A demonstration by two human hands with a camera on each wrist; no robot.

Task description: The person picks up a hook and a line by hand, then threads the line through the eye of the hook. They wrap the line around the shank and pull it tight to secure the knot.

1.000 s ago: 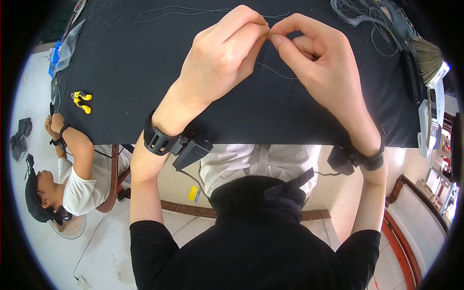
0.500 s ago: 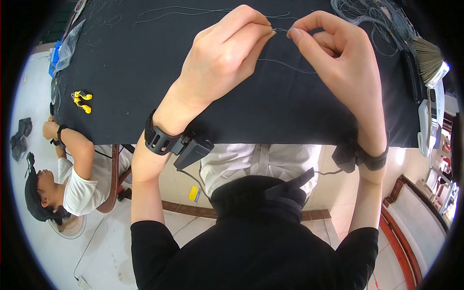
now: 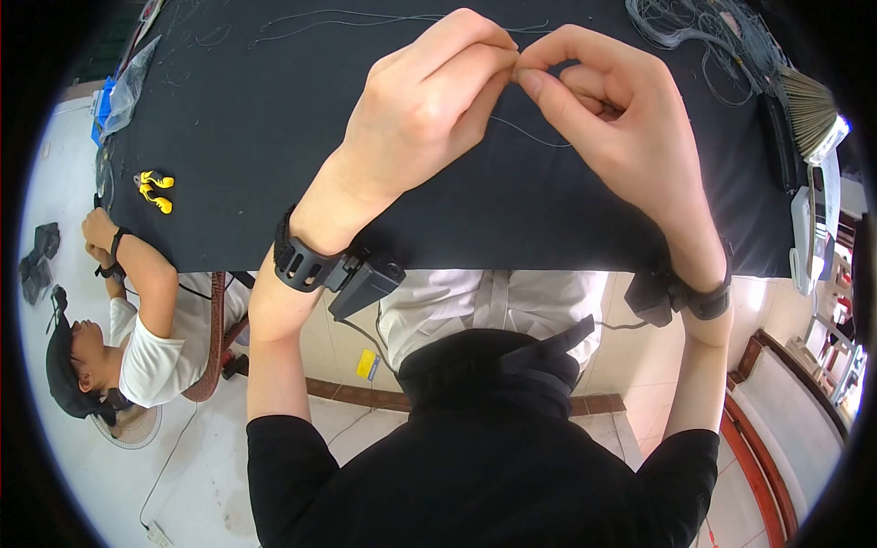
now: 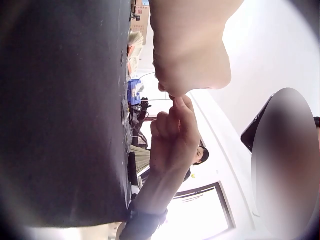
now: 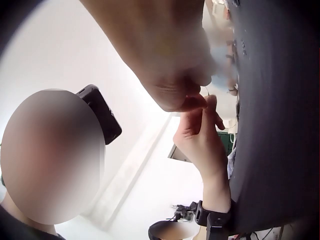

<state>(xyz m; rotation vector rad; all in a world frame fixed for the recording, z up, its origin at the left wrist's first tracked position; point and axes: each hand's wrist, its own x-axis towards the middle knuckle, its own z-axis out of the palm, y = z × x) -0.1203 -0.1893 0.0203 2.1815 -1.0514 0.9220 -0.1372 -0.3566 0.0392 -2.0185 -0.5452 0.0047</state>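
Observation:
Over the black-covered table (image 3: 365,242), my left hand (image 3: 425,105) pinches a thin grey cord (image 3: 527,133) between thumb and fingertips. My right hand (image 3: 630,128) meets it there, thumb and index finger pinching the same cord. Both sets of fingertips come together, and the bit of cord between them is hidden. A loose length of it hangs in a curve below the hands toward the right palm. In the left wrist view the right hand (image 4: 172,130) shows its fingers curled. The right wrist view shows the left hand (image 5: 202,140) with its fingertips against the right ones.
More cord strands (image 3: 347,23) lie along the far side of the table. A tangled grey cord bundle (image 3: 676,32) sits at the far right beside a bristle brush (image 3: 808,105). Yellow-black pliers (image 3: 157,192) lie at left, near a seated person (image 3: 151,338).
The right hand moved right, away from the left, with cord showing between them half a second ago. It has since come back to the left fingertips. The left hand has barely moved.

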